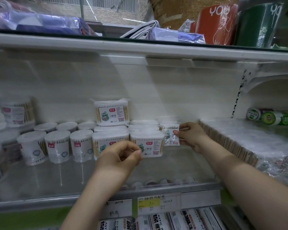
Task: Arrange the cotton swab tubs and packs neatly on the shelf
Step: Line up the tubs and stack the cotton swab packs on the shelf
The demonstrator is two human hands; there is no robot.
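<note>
Round white cotton swab tubs (pixel 56 145) stand in rows at the left of the shelf (pixel 156 165). To their right stand rectangular swab packs (pixel 148 143), and one more pack (pixel 111 113) sits on top of the back row. My right hand (pixel 191 136) grips the right edge of a small swab pack (pixel 170 135) at the right end of the group. In front of the front packs hovers my left hand (pixel 118 156), fingers pinched together, and I see nothing in it.
A stack of toothpick-like wooden sticks in plastic (pixel 228 140) fills the shelf right of the packs. Green rolls (pixel 276 117) lie at the far right. Folded bags (pixel 165 34) sit on the shelf above. Price tags (pixel 148 203) line the front rail.
</note>
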